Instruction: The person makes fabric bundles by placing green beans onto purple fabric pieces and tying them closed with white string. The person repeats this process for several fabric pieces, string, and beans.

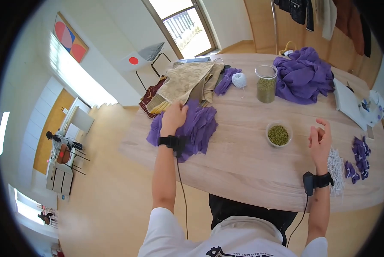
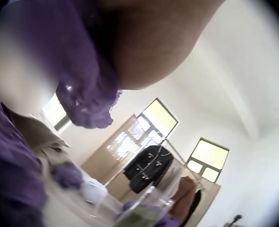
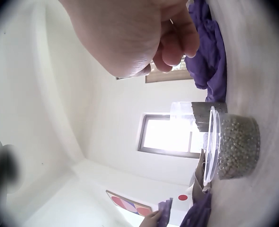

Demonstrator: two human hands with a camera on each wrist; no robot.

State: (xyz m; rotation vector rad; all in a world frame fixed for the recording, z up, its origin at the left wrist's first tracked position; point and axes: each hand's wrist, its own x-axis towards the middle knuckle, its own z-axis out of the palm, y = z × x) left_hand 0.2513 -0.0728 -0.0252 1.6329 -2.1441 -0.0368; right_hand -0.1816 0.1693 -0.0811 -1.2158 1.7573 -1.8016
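Observation:
My left hand is over a pile of purple cloth pieces at the left of the table. It pinches one purple cloth piece, which hangs from the fingers in the left wrist view. Over the right side of the table, my right hand holds nothing, its fingers loosely bent. Left of it stands a small clear tub of green beans. To its right lie cut white strings and small purple cloth bundles with white string on them.
Behind the tub stand a tall clear jar of green beans and a large purple cloth heap. Folded beige fabrics lie beyond the left pile, near a white string ball. A white board-like object lies far right.

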